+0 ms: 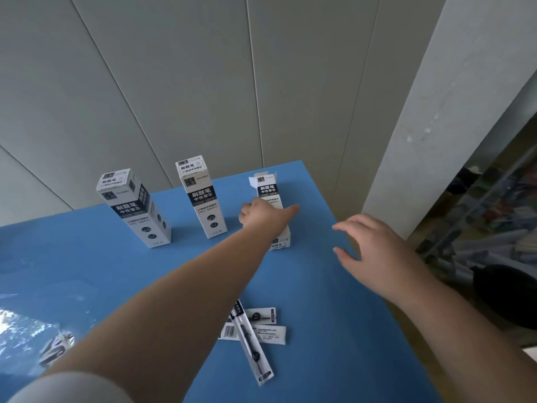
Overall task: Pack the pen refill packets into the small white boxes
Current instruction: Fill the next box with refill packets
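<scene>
Left hand grips the open-topped box; right hand hovers beside it, released. The thin card looks light and tippy, best held mid-body.

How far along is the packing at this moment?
Early on. Done: nothing shows as packed; the left box and middle box stand with tops closed. In hand: the left hand grips the right box, whose top flaps are open, while the right hand hovers open beside it. Left: the refill packets lie loose on the blue table.
</scene>
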Demonstrator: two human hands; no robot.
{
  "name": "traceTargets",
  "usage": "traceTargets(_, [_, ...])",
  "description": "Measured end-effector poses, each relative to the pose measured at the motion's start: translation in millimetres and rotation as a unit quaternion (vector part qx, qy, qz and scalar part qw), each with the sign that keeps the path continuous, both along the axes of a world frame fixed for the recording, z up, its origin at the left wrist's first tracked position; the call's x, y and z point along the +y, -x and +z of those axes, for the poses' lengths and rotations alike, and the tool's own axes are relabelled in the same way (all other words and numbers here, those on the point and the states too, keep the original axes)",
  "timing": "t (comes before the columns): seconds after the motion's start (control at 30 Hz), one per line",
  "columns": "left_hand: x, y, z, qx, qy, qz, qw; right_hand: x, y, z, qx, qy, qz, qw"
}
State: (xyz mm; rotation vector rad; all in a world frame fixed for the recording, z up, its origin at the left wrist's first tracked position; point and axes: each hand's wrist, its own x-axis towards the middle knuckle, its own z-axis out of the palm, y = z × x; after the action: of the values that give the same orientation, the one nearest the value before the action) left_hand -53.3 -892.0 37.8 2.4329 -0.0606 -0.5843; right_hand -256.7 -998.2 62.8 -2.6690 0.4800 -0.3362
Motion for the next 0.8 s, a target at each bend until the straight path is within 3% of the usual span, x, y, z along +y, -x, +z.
traceTargets(0.13, [-12.0,-3.6,-6.6,0.022,0.044,0.034,0.998,0.1,5.9,0.3,0.007,0.006,-0.002,1.000])
traceTargets(0.23, [-6.9,3.9,-8.3,-0.014,0.113,-0.002,0.993,0.0,8.1,2.0,0.008,0.001,-0.006,1.000])
traceTargets(0.4, [36.0,46.4,5.9,-0.082,0.224,-0.107,0.965,9.0,8.0,4.8,0.019,-0.010,-0.009,1.000])
traceTargets(0.53, [91.2,85.5,17.3,-0.114,0.316,-0.129,0.933,23.5,12.2,-1.0,0.054,-0.033,-0.003,0.998])
traceTargets(0.67, [156.3,106.0,15.8,-0.159,0.329,-0.117,0.924,48.9,10.8,-16.9,0.128,-0.051,0.000,0.990])
traceTargets(0.8, [219.5,107.6,7.4,-0.248,0.300,-0.116,0.914,95.3,-1.4,-29.4,0.232,-0.006,0.056,0.971])
